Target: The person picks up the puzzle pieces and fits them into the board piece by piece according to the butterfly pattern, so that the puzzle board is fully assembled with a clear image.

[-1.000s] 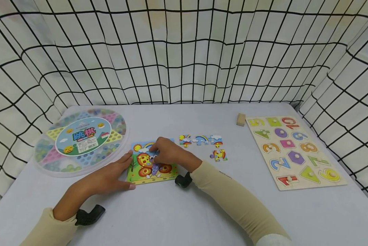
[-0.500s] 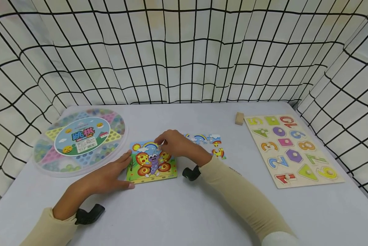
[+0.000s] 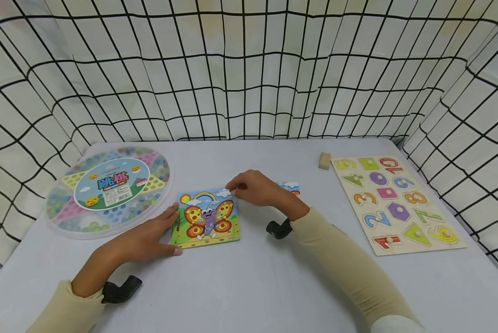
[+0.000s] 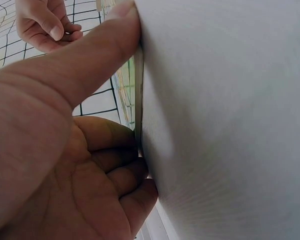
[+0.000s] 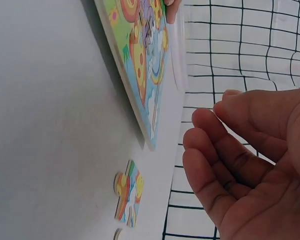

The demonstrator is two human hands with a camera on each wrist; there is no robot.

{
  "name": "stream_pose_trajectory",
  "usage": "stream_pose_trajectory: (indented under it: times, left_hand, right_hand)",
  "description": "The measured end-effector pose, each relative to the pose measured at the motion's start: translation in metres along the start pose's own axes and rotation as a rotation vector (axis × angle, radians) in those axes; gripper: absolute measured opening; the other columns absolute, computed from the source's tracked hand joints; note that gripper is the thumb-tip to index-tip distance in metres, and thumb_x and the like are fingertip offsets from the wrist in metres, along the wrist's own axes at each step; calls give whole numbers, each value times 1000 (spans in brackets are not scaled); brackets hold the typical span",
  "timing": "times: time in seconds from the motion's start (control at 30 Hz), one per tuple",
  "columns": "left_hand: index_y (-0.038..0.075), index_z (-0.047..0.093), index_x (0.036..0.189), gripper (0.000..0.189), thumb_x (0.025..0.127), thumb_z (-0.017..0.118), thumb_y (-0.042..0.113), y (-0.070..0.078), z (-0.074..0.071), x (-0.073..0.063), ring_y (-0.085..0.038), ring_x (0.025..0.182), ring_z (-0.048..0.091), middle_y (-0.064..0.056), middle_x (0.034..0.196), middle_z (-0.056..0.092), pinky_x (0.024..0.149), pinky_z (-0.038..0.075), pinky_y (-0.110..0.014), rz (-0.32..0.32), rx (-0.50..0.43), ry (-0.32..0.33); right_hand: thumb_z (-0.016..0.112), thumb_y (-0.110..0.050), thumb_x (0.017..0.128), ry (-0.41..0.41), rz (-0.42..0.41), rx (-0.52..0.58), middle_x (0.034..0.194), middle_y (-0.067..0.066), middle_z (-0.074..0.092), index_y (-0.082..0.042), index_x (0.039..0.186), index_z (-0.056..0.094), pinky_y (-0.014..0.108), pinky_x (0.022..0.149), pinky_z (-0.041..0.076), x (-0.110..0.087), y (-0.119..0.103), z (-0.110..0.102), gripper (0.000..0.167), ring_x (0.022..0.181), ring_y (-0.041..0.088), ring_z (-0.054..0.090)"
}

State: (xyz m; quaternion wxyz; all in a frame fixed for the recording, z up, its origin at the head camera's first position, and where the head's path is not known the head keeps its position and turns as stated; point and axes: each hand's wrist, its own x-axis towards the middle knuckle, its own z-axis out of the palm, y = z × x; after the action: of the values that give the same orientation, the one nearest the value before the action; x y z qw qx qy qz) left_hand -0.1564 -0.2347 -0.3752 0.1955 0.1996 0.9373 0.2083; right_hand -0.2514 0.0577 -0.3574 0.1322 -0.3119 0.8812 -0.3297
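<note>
The butterfly jigsaw puzzle (image 3: 209,217), a flat board, lies on the table in the head view. My left hand (image 3: 149,240) holds it at its left side, thumb by the near left corner and fingers against the left edge. In the left wrist view, the fingertips meet the board's thin edge (image 4: 139,95). My right hand (image 3: 257,187) hovers by the board's far right corner. Its fingers are loosely bent with nothing between them, as the right wrist view shows. Below that hand sits a loose puzzle piece (image 5: 130,195); another (image 3: 291,187) shows past the right wrist.
A round Chinese checkers box (image 3: 111,185) with a clear lid lies at left. The number and shape peg board (image 3: 394,203) is at right, with a small wooden block (image 3: 325,160) beside its far corner. Black netting (image 3: 253,74) rises behind the table.
My right hand has moved off the puzzle to the right, uncovering the picture and covering most of the loose pieces. My left hand stays in place.
</note>
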Motion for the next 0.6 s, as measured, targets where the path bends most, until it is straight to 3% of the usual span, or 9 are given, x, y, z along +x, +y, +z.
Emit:
stream_pose_trajectory:
  times: [0.6]
  left_hand:
    - [-7,24,150,104,80,75,51,0,-1,0,-43,144,10,-21,160,7,110,21,-60,-3,-3,-3]
  right_hand:
    - [61,-3,94,27,5,43,110,5,69,1,119,67,27,85,51,-31,23,-25,25,99,17,62]
